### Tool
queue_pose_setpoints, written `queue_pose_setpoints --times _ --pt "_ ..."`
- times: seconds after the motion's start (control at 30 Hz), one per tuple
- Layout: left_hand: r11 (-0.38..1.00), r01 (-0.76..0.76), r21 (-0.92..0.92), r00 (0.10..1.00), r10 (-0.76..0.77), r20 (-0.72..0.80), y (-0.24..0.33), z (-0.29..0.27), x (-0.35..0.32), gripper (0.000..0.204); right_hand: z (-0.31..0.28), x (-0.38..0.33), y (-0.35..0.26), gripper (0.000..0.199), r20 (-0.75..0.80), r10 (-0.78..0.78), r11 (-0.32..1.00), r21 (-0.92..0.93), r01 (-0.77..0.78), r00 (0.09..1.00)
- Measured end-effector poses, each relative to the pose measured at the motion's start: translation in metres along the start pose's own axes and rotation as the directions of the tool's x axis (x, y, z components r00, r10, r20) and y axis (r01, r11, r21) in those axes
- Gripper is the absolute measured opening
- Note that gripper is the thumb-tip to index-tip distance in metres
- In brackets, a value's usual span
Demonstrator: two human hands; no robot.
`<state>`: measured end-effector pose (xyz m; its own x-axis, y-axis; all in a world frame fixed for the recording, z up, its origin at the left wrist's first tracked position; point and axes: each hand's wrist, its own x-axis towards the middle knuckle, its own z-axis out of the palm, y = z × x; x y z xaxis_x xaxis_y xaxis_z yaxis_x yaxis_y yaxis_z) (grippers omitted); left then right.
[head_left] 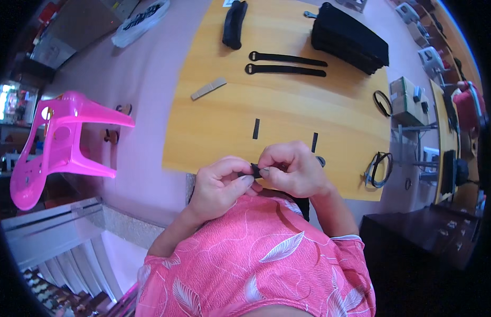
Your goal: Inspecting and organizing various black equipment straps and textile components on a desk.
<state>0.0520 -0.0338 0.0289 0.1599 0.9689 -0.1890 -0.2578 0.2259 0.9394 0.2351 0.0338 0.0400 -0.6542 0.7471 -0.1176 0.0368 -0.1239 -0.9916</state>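
Wooden tabletop (pixel 288 100) ahead, and at its near side left hand (pixel 220 184) and right hand (pixel 294 171), fingers curled into tight pinches, share one small black piece (pixel 255 170) between their tips; light, even pressure near its edges should steady it.

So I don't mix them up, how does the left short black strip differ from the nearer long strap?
The short strip is much shorter than the long strap. The short strip has plain ends; the long strap has a ring-shaped left end. The short strip points roughly away from you, while the long strap lies crosswise. Both are black, narrow and lie on the table.
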Motion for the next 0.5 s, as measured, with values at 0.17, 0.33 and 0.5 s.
queue_pose_setpoints --times 0.17,0.33,0.5 --pt "0.999 0.017 0.049 0.999 -0.014 -0.053 0.002 0.003 -0.001 0.010 -0.004 0.009 0.003 0.009 0.128 -0.067 0.994 -0.080 0.078 0.989" --pt "0.982 0.004 0.188 0.998 0.009 -0.069 0.007 0.003 0.000 0.012 -0.004 0.017 0.006 0.006 0.166 -0.112 0.975 -0.172 0.141 0.980" --pt "0.962 -0.041 0.271 0.998 0.054 -0.041 0.010 0.002 0.001 0.013 -0.002 0.017 0.007 0.005 0.112 -0.133 0.961 -0.230 0.156 0.985"
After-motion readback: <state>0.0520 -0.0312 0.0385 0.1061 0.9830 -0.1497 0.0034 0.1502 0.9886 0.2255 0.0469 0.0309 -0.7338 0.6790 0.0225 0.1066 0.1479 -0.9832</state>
